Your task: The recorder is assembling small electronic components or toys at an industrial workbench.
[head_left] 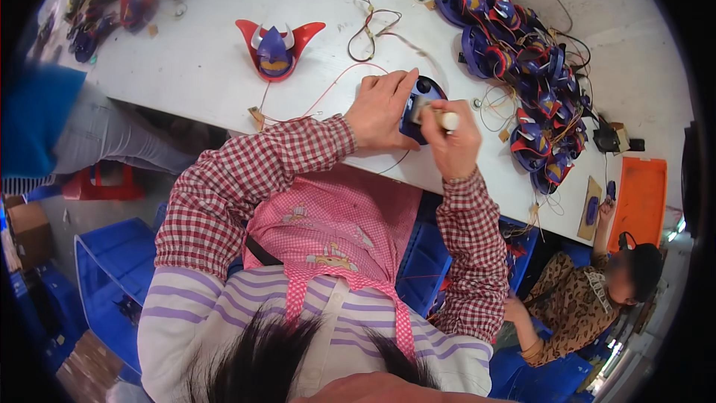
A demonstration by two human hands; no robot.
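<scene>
My left hand [382, 112] is closed on a dark blue plastic shell [426, 87], pressing it to the white table near its front edge. A black round part sits inside the shell's far end. My right hand [456, 142] grips a short tool [447, 121] with a pale, rounded handle end. The tool's greyish front part is over the shell; its exact kind is hard to make out. Thin wires run from the shell's side across the table. Farther left lies a winged toy piece [276, 52], red and purple with white horns and a yellow patch.
A long pile of similar wired toy pieces [522, 75] fills the table's right side. Loose wires [369, 26] lie at the middle back. An orange tray [640, 198] is at far right, near a seated person [589, 302]. Blue crates [112, 269] stand on the left.
</scene>
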